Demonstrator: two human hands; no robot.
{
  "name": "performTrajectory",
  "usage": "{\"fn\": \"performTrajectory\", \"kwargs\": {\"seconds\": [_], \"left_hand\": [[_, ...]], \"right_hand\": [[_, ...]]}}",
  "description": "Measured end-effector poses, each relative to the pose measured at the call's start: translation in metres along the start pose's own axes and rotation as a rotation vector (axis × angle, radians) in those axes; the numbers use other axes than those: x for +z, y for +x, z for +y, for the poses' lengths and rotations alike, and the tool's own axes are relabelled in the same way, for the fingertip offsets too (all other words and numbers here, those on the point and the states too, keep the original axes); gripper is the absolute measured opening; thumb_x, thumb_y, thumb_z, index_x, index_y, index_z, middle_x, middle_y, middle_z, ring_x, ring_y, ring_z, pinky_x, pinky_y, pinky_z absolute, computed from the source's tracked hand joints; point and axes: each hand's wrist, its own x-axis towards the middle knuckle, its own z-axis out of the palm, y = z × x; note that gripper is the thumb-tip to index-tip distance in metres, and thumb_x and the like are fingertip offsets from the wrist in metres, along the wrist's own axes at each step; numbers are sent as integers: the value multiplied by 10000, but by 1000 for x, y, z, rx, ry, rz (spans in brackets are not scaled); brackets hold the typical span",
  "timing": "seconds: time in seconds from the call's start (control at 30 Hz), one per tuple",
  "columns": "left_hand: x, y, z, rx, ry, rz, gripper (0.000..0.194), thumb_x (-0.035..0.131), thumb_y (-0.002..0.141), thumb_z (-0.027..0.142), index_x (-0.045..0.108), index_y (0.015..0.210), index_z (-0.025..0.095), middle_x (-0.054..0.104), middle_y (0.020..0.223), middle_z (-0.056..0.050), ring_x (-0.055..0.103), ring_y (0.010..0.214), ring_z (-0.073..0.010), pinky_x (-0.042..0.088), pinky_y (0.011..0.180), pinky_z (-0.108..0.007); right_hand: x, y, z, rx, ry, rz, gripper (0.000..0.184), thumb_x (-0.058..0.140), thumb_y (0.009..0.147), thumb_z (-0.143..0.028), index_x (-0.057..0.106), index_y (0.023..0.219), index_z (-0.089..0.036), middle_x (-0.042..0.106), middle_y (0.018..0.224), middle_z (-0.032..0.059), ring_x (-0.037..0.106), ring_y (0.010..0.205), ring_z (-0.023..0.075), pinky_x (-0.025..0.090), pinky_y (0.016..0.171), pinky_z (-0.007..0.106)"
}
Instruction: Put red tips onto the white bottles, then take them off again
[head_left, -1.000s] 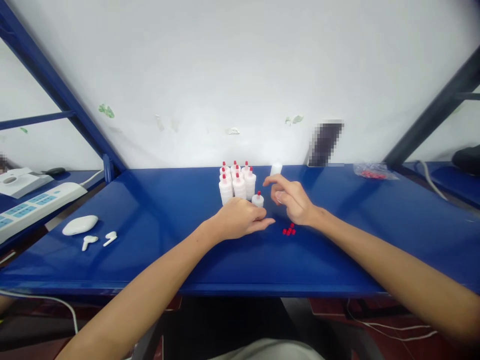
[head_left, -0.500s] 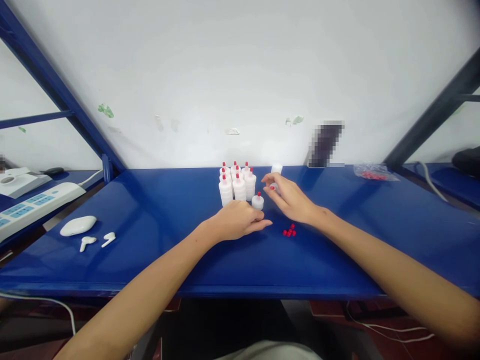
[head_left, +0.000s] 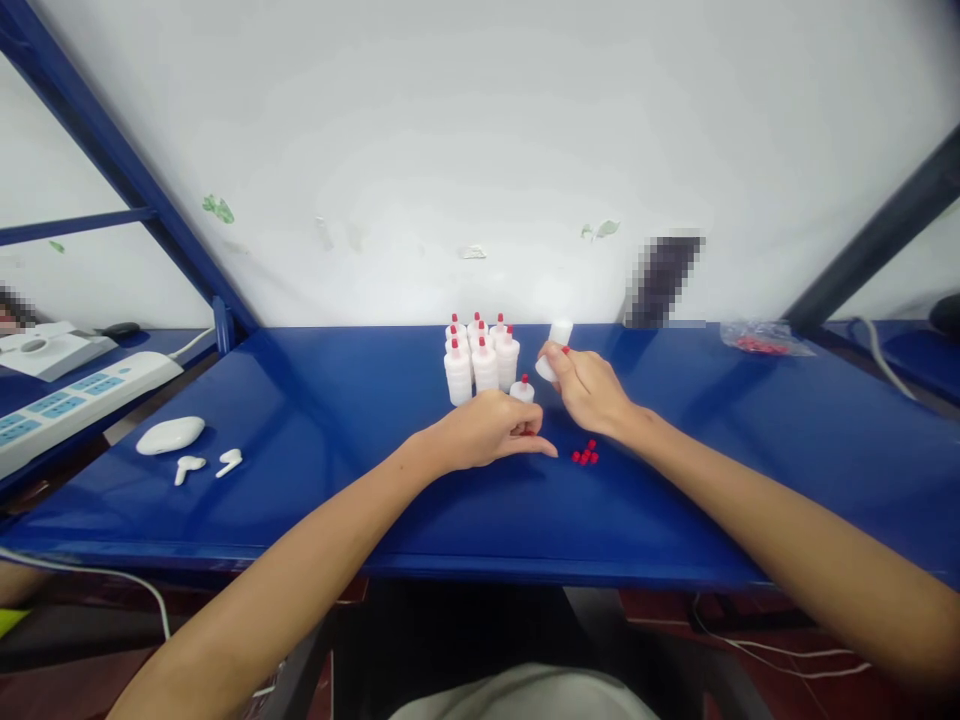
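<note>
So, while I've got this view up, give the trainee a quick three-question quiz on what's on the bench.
1. What does the right hand hold?
A) a power strip
B) a white bottle
C) a phone

2. True or false: the two earbuds lie outside the white case.

3. Fill in the blank: the clear bag at the back right holds small pieces coloured ____.

Key: 1. B; 2. true; 3. red.
</note>
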Motion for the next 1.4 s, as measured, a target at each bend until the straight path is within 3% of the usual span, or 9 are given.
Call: {"fn": "performTrajectory", "kwargs": {"seconds": [0.27,0.43,0.53,0.67,0.8,0.87,1.0,1.2,1.4], "left_hand": [[1,1,7,123,106,20,131,640,903,265,671,915,139,677,885,-42,622,819,-144,480,786,-244],[4,0,1,166,151,67,125,573,937,206,684,958,151,697,968,-62,644,954,-168,506,901,-291],[3,0,-2,184,133,116,149,534,952,177,680,968,151,694,972,-64,650,934,-150,519,888,-278],[1,-1,-2,195,127,333,126,550,949,197,663,984,153,703,915,-48,653,833,-123,535,788,-246],[0,-2,0,214,194,609,133,591,933,223,641,1041,164,716,896,-35,644,722,-90,533,701,-212],[0,-2,1,258,227,678,125,608,921,206,637,1036,166,724,912,-35,659,748,-89,536,718,-203],[0,-2,0,317,251,651,41,601,916,170,638,935,171,718,870,-24,672,791,-102,538,744,-208],[-1,-4,-2,344,289,541,91,535,931,139,623,940,165,713,892,-38,681,836,-114,542,757,-214],[-1,-4,-3,373,463,578,111,501,960,181,612,960,184,708,897,-19,674,824,-97,534,757,-192]], "right_hand": [[8,7,-12,-60,-178,-172,453,260,1008,-553,543,889,-220,652,739,37,583,631,196,263,556,277],[9,6,-11,-85,-197,-141,471,295,1004,-542,589,846,-211,650,770,50,576,645,191,277,563,289],[4,5,-7,-85,-163,-36,475,298,1007,-512,578,784,-200,631,844,63,572,711,192,311,601,301],[-9,-2,0,-194,44,72,378,345,991,-480,491,779,-202,570,772,35,526,691,179,354,645,311],[-12,-10,-4,-371,278,-13,285,467,932,-484,417,992,-210,548,861,21,510,713,167,405,669,304],[-8,-13,-9,-417,315,-31,302,488,919,-468,383,1046,-214,529,916,32,506,750,173,425,689,312],[-1,-15,-17,-463,333,-31,292,507,898,-386,352,1084,-222,514,973,54,509,815,199,447,728,343],[-3,-18,-26,-423,326,-60,211,487,853,-226,365,1025,-228,496,924,32,484,767,184,433,697,327],[-1,-23,-33,-408,336,-88,224,403,862,-179,357,1076,-224,515,894,31,490,732,190,432,660,332]]}}
